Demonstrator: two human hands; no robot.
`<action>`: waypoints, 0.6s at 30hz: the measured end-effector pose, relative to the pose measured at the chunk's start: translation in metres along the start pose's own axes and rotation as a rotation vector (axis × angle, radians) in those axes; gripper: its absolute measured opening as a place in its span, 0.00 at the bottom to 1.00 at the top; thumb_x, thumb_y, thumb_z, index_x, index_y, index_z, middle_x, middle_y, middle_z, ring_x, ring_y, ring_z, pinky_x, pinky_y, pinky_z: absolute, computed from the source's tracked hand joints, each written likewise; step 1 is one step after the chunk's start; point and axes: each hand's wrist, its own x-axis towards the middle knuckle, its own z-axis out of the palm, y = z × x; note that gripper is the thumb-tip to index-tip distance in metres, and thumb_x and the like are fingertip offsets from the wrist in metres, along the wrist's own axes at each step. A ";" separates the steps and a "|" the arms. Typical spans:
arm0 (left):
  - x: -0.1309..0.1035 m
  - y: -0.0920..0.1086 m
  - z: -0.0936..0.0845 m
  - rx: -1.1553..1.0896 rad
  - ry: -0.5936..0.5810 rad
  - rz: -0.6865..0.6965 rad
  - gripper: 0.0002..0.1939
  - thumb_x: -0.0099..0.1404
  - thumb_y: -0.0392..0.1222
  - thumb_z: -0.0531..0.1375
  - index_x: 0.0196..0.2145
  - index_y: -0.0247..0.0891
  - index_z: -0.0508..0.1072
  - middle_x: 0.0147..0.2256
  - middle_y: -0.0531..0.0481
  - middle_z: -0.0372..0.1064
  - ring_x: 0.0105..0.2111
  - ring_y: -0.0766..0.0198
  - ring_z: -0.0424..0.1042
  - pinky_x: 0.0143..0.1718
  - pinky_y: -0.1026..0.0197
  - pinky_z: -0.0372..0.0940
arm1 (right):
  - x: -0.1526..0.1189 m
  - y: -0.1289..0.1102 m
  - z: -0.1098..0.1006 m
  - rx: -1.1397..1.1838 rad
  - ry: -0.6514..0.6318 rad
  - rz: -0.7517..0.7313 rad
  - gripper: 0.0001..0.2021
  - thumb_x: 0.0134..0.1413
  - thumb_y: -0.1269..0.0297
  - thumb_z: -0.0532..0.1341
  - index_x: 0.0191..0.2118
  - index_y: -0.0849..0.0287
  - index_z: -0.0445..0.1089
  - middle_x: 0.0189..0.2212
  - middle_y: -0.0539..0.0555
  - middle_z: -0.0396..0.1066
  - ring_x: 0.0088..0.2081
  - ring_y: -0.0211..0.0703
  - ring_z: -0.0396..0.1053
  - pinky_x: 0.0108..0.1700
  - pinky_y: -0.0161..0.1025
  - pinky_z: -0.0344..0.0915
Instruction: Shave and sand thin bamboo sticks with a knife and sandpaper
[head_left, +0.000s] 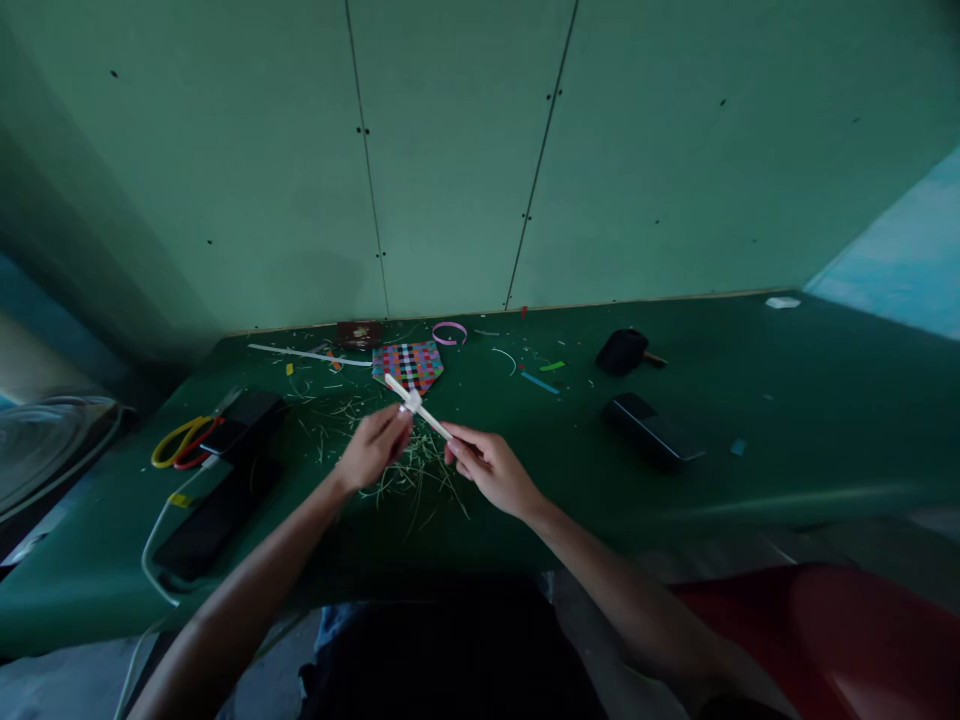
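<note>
Over green table (780, 400), left grip (375, 445) pinches white piece (412, 402); right grip (491, 470) pinches pale stick (433, 420).

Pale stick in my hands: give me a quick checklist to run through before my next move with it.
1. Right hand gripping the near end of the pale stick: ok.
2. Left hand at the white piece on the stick: ok.
3. Scissors away from both hands: ok, they lie off to the left.
4. Table below the hands free of scraps: not ok, thin shavings are scattered there.
5. Stick raised off the woven piece: cannot tell, they overlap in this view.
</note>
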 end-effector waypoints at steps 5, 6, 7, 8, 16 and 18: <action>0.006 -0.001 -0.024 -0.181 0.177 -0.008 0.21 0.74 0.59 0.56 0.33 0.39 0.66 0.22 0.57 0.61 0.16 0.72 0.59 0.16 0.67 0.53 | -0.019 0.004 -0.016 0.009 -0.007 0.064 0.24 0.72 0.56 0.58 0.67 0.61 0.68 0.34 0.53 0.69 0.24 0.33 0.55 0.24 0.35 0.53; 0.004 0.000 -0.021 -0.186 0.158 -0.004 0.21 0.74 0.59 0.55 0.33 0.38 0.66 0.22 0.57 0.61 0.16 0.72 0.58 0.16 0.67 0.52 | -0.020 0.003 -0.017 0.012 0.004 0.069 0.24 0.72 0.57 0.58 0.67 0.61 0.67 0.34 0.54 0.70 0.24 0.33 0.56 0.24 0.35 0.54; 0.002 0.000 -0.016 -0.175 0.116 -0.004 0.22 0.75 0.59 0.54 0.33 0.38 0.66 0.22 0.57 0.61 0.15 0.72 0.58 0.16 0.67 0.52 | -0.019 0.002 -0.017 0.020 0.011 0.071 0.24 0.72 0.57 0.57 0.68 0.61 0.66 0.35 0.54 0.70 0.25 0.33 0.57 0.24 0.35 0.54; -0.001 0.001 -0.009 -0.152 0.058 -0.007 0.22 0.75 0.59 0.54 0.32 0.38 0.66 0.21 0.57 0.61 0.15 0.72 0.58 0.16 0.67 0.51 | -0.016 0.001 -0.017 0.032 0.009 0.069 0.25 0.72 0.57 0.57 0.69 0.60 0.65 0.35 0.54 0.70 0.25 0.33 0.58 0.24 0.35 0.55; -0.010 0.000 0.024 0.038 -0.267 0.011 0.25 0.78 0.60 0.49 0.38 0.36 0.71 0.21 0.57 0.60 0.16 0.71 0.56 0.19 0.66 0.51 | 0.007 -0.011 0.010 0.110 -0.040 0.021 0.22 0.72 0.54 0.57 0.62 0.60 0.69 0.34 0.52 0.67 0.24 0.33 0.57 0.25 0.34 0.55; -0.009 0.000 0.021 0.031 -0.259 0.004 0.25 0.78 0.59 0.49 0.38 0.36 0.72 0.21 0.57 0.59 0.17 0.71 0.56 0.19 0.66 0.51 | 0.007 -0.010 0.013 0.155 -0.026 0.018 0.21 0.71 0.54 0.58 0.62 0.61 0.70 0.33 0.51 0.66 0.24 0.32 0.55 0.24 0.34 0.54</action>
